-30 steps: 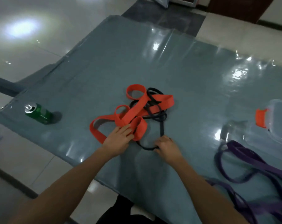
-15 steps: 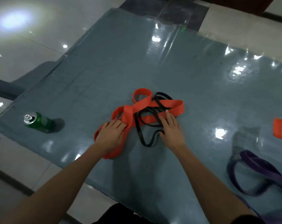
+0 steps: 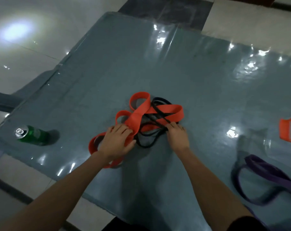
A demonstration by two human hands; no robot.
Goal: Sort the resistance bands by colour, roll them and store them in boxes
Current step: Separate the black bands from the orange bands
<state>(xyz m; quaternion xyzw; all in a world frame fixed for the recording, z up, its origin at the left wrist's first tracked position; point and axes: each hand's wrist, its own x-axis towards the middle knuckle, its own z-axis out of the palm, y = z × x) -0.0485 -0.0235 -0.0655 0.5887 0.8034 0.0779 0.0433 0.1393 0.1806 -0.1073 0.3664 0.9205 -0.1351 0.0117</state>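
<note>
The left hand (image 3: 116, 142) lies flat on the wide orange rubber band (image 3: 139, 116). The right hand (image 3: 177, 137) touches the thin black rubber band (image 3: 146, 146); its grip is unclear.

I can read no text, brand, number or sign anywhere in my head view. The green can (image 3: 35, 136) near the left edge of the desk (image 3: 191, 72) may carry printing on its side, but it is too dark and blurred for me to make out. The orange band (image 3: 168, 108), the black band (image 3: 146, 145), the purple band (image 3: 264, 169) and the box's orange clasp (image 3: 285, 130) show me only plain colour.
</note>
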